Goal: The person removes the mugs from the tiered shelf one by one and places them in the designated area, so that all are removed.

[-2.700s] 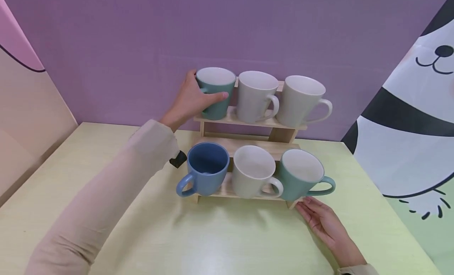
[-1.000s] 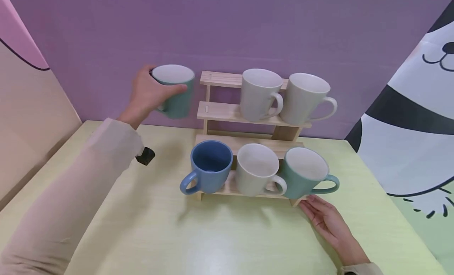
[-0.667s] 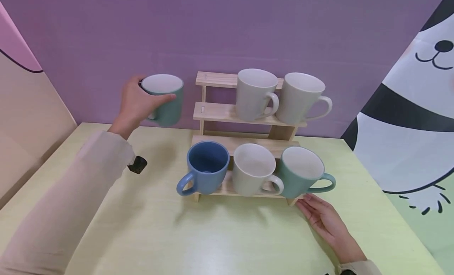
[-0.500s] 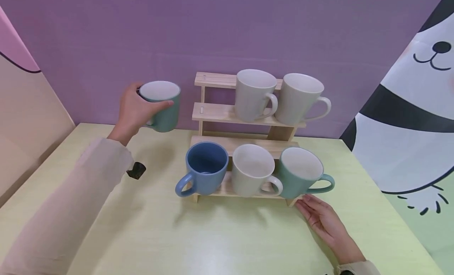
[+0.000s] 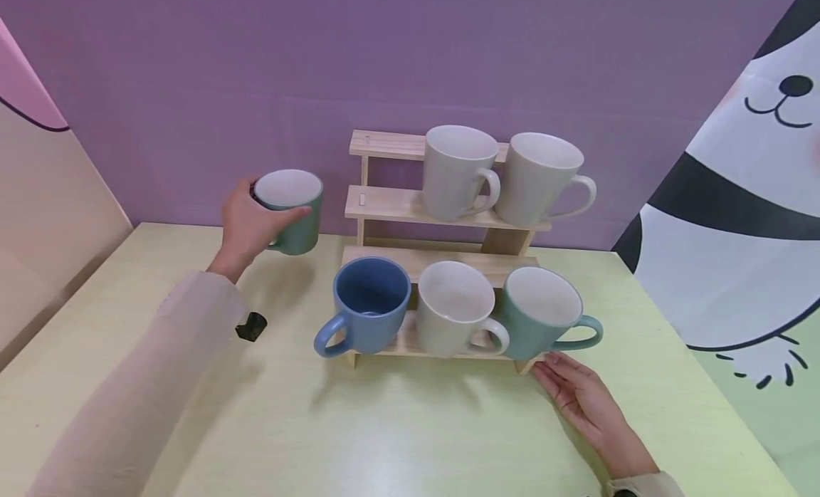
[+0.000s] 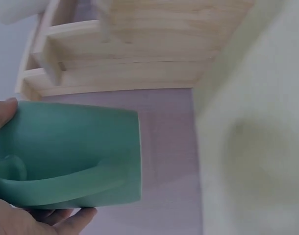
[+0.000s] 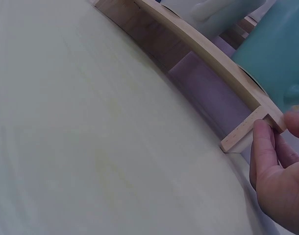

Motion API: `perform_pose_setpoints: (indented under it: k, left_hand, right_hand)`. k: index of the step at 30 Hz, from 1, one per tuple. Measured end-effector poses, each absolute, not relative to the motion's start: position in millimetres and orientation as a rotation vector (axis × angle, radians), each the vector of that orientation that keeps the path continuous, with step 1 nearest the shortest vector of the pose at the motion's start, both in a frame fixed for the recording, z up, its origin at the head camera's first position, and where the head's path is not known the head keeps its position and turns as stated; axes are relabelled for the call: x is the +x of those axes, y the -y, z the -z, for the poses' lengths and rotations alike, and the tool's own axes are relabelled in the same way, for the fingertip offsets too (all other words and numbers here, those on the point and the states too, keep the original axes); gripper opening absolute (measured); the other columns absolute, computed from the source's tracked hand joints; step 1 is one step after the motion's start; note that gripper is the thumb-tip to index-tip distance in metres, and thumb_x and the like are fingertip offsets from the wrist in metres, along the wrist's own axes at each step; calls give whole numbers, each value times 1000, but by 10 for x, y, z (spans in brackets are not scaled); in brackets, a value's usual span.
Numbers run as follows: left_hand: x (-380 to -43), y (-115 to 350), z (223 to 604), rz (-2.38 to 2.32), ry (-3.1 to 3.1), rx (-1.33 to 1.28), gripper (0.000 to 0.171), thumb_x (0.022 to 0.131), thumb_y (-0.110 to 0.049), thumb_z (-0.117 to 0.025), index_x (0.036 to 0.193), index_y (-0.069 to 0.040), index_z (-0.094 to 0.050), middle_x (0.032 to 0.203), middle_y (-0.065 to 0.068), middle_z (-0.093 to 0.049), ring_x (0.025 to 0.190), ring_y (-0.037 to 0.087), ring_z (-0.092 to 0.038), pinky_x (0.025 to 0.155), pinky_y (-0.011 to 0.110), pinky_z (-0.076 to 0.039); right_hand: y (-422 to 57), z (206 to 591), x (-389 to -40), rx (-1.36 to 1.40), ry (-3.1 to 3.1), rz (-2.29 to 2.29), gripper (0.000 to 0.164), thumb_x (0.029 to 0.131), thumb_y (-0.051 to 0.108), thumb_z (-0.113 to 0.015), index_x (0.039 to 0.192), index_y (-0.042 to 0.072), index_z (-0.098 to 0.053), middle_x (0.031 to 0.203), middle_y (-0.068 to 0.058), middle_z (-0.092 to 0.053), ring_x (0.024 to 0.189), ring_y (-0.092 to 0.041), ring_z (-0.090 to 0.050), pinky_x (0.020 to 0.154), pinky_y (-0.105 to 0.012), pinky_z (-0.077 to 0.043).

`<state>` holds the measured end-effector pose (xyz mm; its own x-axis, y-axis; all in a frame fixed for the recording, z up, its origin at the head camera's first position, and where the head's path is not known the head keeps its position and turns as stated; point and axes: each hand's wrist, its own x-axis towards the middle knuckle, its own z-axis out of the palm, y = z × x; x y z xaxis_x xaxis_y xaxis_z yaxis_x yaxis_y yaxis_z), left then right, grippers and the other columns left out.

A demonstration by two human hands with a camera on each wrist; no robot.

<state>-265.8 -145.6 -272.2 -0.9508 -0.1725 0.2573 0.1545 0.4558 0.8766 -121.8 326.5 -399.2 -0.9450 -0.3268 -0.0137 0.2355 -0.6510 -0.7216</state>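
My left hand [image 5: 248,230] grips a teal mug [image 5: 301,230] with a white inside, left of the wooden rack [image 5: 384,205]. In the left wrist view the mug [image 6: 76,147] is upright relative to the table, its base above the surface; fingers and thumb span its body near the rim and handle. My right hand [image 5: 586,404] pinches the rack's front right corner, thumb above and fingers against the end piece [image 7: 245,129]. The lower shelf bears a blue mug [image 5: 378,326], a white mug [image 5: 448,333] and another teal mug [image 5: 538,333].
Two white mugs, one in the middle [image 5: 451,191] and one at the right [image 5: 538,187], stand on the upper shelf, whose left end is bare. A purple wall [image 5: 224,112] rises behind the pale table [image 5: 384,426]. A panda picture [image 5: 756,269] is at the right.
My left hand has lifted the teal mug off the upper shelf's left end, carried it left, and lowered it towards the table. My right hand has stayed at the rack's corner.
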Motion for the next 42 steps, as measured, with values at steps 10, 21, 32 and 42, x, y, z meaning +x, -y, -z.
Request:
perform_pose_setpoints:
  k: [10, 21, 32, 42]
  left_hand:
    - [-2743, 1429, 3012, 1527, 2393, 27, 88, 74, -33, -80, 141, -2, -32, 139, 19, -45, 124, 34, -49, 101, 51, -43]
    - [-2787, 1368, 3202, 1571, 2372, 92, 86, 74, -28, -81, 141, -2, -33, 139, 20, -46, 126, 34, -49, 103, 49, -43]
    - [-2781, 1367, 3364, 1624, 2396, 148, 90, 74, -29, -82, 142, -2, -30, 142, 20, -44, 128, 35, -47, 104, 49, -43]
    - [-2768, 1310, 3398, 1628, 2416, 157, 90, 73, -27, -82, 142, -2, -30, 141, 21, -45, 128, 36, -47, 104, 48, -42]
  right_hand:
    - [-3255, 3993, -1207, -189, -1096, 2596, 36, 101, -2, -32, 111, 1, -66, 113, -12, -67, 108, -19, -64, 96, -29, -49]
    - [-3256, 3972, -1188, -186, -1139, 2605, 36, 101, -3, -33, 111, 2, -67, 112, -11, -67, 108, -19, -65, 95, -28, -50]
    - [-3258, 3972, -1188, -160, -1170, 2599, 35, 101, -2, -33, 110, 3, -67, 111, -10, -67, 107, -18, -65, 94, -27, -50]
    - [-3256, 3963, -1195, -192, -1164, 2586, 35, 101, -2, -35, 111, 4, -67, 113, -9, -66, 108, -18, -64, 95, -27, -49]
